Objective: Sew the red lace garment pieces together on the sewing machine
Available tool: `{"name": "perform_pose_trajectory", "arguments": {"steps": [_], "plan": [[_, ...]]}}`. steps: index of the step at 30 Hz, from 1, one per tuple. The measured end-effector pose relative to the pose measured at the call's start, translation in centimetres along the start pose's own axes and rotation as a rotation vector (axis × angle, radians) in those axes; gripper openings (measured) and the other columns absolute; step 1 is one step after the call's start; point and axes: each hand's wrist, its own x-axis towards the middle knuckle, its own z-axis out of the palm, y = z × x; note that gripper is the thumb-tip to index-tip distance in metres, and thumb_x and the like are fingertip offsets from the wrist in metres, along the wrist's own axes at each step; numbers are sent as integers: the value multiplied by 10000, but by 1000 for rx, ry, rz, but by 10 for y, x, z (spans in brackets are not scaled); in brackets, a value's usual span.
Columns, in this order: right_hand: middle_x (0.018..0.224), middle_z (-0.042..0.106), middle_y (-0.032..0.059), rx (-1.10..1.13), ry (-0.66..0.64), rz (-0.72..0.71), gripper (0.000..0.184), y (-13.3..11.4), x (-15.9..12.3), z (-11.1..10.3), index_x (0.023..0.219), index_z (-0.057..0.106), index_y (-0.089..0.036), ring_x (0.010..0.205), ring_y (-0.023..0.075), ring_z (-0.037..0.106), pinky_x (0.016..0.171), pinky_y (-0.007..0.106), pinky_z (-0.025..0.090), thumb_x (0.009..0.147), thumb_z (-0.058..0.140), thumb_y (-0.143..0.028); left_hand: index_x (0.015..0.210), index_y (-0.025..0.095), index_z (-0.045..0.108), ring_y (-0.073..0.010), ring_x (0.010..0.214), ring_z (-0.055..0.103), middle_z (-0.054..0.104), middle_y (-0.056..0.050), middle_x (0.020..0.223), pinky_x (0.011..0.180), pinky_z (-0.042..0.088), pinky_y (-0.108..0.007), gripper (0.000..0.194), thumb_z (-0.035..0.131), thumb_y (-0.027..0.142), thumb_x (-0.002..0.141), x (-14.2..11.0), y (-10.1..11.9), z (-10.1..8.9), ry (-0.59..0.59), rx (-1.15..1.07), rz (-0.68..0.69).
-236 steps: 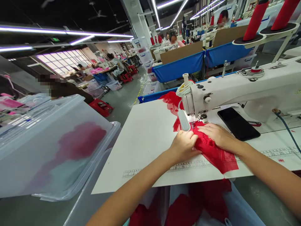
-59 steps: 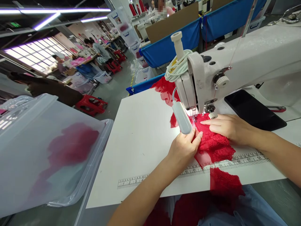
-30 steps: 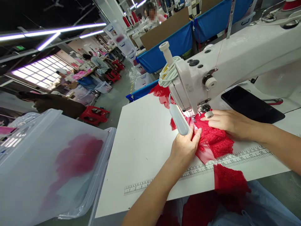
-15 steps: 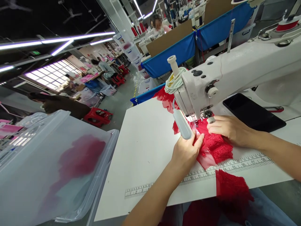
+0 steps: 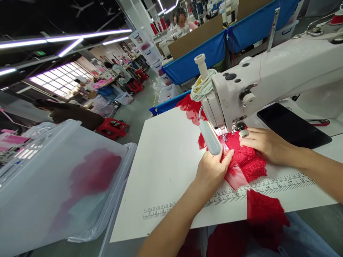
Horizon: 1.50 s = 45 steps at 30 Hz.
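Red lace fabric (image 5: 252, 162) with a sheer mesh part lies under the needle area of a white sewing machine (image 5: 264, 76). My left hand (image 5: 211, 167) grips the mesh edge just in front of the presser foot (image 5: 224, 137), thumb on top; a small grey lamp (image 5: 211, 138) hides some of its fingertips. On the other side, my right hand (image 5: 265, 144) is closed on the lace, its fingers bent over the cloth and its thumb out of sight. Another red lace piece (image 5: 264, 207) hangs over the table's front edge.
A black phone (image 5: 293, 125) lies right of the machine head. The white table (image 5: 160, 160) has a printed ruler (image 5: 160, 211) along its front. Left stands a translucent plastic bin (image 5: 50, 185) containing red cloth. Co-workers sit farther back, near red stools (image 5: 114, 127).
The view has shifted slightly, so the machine appears a little farther right. Both hands stay on the red lace fabric beside the needle, with hardly any movement.
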Motion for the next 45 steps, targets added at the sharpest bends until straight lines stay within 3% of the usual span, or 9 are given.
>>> {"name": "perform_pose_trajectory", "arguments": {"steps": [13, 16, 19, 23, 27, 31, 34, 40, 45], "plan": [[776, 524, 31, 118, -75, 117, 271, 2, 1, 1, 727, 451, -217, 729, 178, 465, 660, 319, 411, 968, 365, -127, 1367, 123, 579, -262, 846, 554, 678, -155, 964, 640, 475, -355, 450, 507, 132, 923, 1, -1, 0, -123, -82, -38], [888, 589, 63, 71, -63, 76, 175, 3, -1, 2, 926, 586, -208, 796, 199, 523, 710, 344, 443, 955, 421, -156, 1359, 125, 585, -268, 853, 558, 685, -166, 1015, 645, 485, -362, 462, 487, 143, 908, 2, 0, -1, -125, -81, -45], [1018, 627, 97, 22, 0, 34, 257, 4, -3, 5, 1122, 606, -201, 860, 212, 571, 729, 348, 448, 940, 435, -137, 1347, 118, 593, -264, 874, 571, 678, -181, 1135, 652, 493, -356, 479, 480, 112, 881, 2, 0, -2, -109, -64, -36], [866, 642, 30, 63, 1, 43, 193, 2, -5, 5, 953, 607, -222, 657, 147, 534, 556, 271, 361, 943, 432, -143, 1353, 155, 595, -245, 820, 586, 686, -172, 1114, 616, 484, -339, 494, 497, 98, 872, 1, 1, -4, -97, -54, -33], [654, 522, -20, 91, -28, 74, 230, -2, -4, 3, 755, 516, -221, 534, 125, 411, 493, 266, 277, 931, 406, -119, 1326, 170, 616, -237, 814, 616, 696, -169, 1117, 587, 486, -327, 465, 489, 69, 891, 0, 0, -4, -63, -38, -24], [723, 568, 6, 89, 4, 69, 245, -4, -3, 4, 793, 567, -217, 583, 139, 448, 531, 280, 299, 930, 397, -107, 1231, 112, 647, -234, 937, 649, 669, -185, 1221, 687, 541, -330, 373, 440, 37, 930, 4, -1, -4, 2, -69, 51], [764, 587, 21, 78, -2, 55, 258, -3, -4, 5, 822, 592, -214, 614, 150, 471, 544, 288, 306, 939, 390, -106, 1141, 72, 659, -204, 859, 649, 683, -170, 1093, 706, 542, -311, 320, 402, 29, 956, 8, 1, -2, -23, -124, 67], [739, 544, 24, 62, -12, 18, 288, -3, -4, 6, 753, 522, -205, 633, 158, 465, 563, 286, 332, 971, 359, -110, 1294, 9, 567, -209, 752, 586, 627, -126, 892, 625, 509, -313, 403, 393, 35, 931, 9, 3, 0, -126, -226, -28], [697, 503, 6, 59, -4, 15, 277, -5, -2, 4, 719, 467, -215, 617, 149, 427, 554, 280, 331, 930, 368, -65, 1337, 73, 571, -225, 871, 636, 650, -207, 1162, 663, 543, -326, 428, 421, 62, 936, 3, 3, 2, -91, -156, -23]]}}
